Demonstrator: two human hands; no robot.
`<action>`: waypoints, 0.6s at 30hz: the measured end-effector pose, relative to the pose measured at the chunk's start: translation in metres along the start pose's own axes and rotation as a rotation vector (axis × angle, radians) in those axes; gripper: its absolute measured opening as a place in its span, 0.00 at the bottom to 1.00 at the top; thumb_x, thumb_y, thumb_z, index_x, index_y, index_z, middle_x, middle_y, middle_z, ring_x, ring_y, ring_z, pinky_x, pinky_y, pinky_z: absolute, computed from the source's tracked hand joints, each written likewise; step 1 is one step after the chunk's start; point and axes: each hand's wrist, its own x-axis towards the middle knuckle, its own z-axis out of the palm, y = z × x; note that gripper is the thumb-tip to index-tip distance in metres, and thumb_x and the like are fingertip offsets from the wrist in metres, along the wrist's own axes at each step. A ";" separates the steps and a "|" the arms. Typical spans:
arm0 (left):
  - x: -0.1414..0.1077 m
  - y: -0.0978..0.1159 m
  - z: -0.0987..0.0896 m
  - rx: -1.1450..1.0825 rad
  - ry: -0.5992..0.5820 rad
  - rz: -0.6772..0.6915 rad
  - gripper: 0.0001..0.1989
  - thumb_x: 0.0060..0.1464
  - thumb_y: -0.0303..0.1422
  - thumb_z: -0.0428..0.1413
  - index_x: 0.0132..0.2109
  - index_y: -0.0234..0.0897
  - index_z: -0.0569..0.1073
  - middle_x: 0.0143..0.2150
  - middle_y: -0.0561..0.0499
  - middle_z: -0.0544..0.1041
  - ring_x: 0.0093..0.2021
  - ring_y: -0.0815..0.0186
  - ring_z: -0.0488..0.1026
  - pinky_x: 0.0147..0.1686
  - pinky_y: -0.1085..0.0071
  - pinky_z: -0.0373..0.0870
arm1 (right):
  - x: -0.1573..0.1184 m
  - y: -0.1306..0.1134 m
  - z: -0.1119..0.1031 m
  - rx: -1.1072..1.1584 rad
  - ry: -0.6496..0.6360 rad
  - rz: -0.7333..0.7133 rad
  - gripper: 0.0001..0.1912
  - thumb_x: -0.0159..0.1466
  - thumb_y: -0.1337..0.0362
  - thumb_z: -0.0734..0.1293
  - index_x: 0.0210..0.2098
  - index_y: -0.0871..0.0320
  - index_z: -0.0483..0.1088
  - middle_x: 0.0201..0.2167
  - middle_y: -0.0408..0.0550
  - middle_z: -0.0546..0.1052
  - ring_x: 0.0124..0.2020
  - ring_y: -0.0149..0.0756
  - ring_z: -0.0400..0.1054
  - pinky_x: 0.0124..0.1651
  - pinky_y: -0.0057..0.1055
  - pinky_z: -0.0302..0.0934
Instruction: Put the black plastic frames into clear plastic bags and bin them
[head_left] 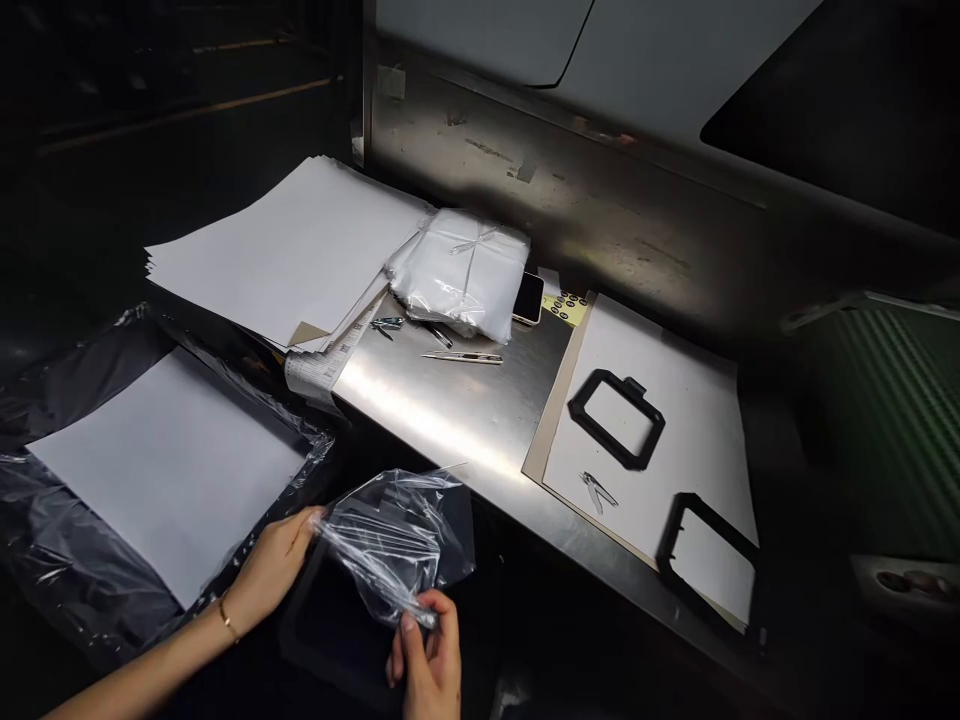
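Near the edge of the steel counter [439, 420], the left hand [268, 568] pinches a clear plastic bag [394, 535] at one side. The right hand [429, 655] clenches its gathered end, keeping the film stretched above a black frame [330, 640].

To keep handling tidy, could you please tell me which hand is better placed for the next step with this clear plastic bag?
The right hand, I'd judge: it pinches the twisted lower edge of the clear plastic bag, just above the black frame, while the left hand holds the bag's opposite edge.
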 end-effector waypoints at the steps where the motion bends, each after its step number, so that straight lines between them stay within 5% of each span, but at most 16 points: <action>1: -0.007 -0.001 -0.002 0.065 -0.016 0.011 0.19 0.55 0.41 0.36 0.36 0.36 0.67 0.35 0.46 0.71 0.41 0.59 0.67 0.43 0.64 0.58 | 0.003 0.001 -0.003 -0.032 -0.017 -0.010 0.19 0.58 0.46 0.54 0.35 0.54 0.46 0.14 0.29 0.51 0.13 0.23 0.46 0.17 0.20 0.47; 5: -0.033 0.002 -0.011 0.332 -0.163 0.004 0.18 0.55 0.38 0.37 0.30 0.39 0.69 0.30 0.47 0.74 0.33 0.55 0.71 0.34 0.60 0.61 | 0.017 0.001 -0.022 -0.228 -0.095 -0.019 0.12 0.61 0.52 0.49 0.35 0.53 0.49 0.13 0.33 0.55 0.14 0.27 0.53 0.20 0.24 0.50; 8: -0.041 0.001 -0.015 0.626 -0.267 -0.001 0.21 0.55 0.33 0.33 0.33 0.38 0.69 0.32 0.45 0.76 0.34 0.52 0.72 0.34 0.55 0.63 | 0.026 -0.010 -0.036 -0.476 -0.144 -0.095 0.12 0.59 0.54 0.55 0.32 0.54 0.63 0.22 0.44 0.68 0.24 0.33 0.62 0.29 0.29 0.52; 11: -0.036 -0.001 -0.014 0.777 -0.326 0.012 0.23 0.54 0.27 0.30 0.39 0.32 0.70 0.33 0.40 0.76 0.35 0.48 0.72 0.34 0.50 0.64 | 0.032 -0.026 -0.045 -0.676 -0.182 -0.181 0.13 0.58 0.57 0.57 0.32 0.53 0.71 0.29 0.49 0.69 0.27 0.36 0.61 0.30 0.31 0.47; 15: -0.027 0.002 -0.019 0.786 -0.280 0.020 0.25 0.53 0.24 0.29 0.48 0.27 0.66 0.35 0.38 0.76 0.34 0.50 0.73 0.34 0.51 0.65 | 0.039 -0.048 -0.043 -0.687 -0.250 -0.244 0.16 0.58 0.57 0.57 0.36 0.56 0.72 0.28 0.51 0.65 0.26 0.35 0.59 0.29 0.31 0.48; 18: -0.026 0.005 -0.036 0.525 -0.215 -0.005 0.23 0.56 0.32 0.32 0.50 0.33 0.66 0.36 0.42 0.76 0.37 0.54 0.72 0.39 0.56 0.65 | 0.045 -0.066 -0.034 -0.543 -0.327 -0.217 0.16 0.59 0.57 0.57 0.34 0.58 0.72 0.26 0.48 0.66 0.27 0.33 0.60 0.30 0.29 0.52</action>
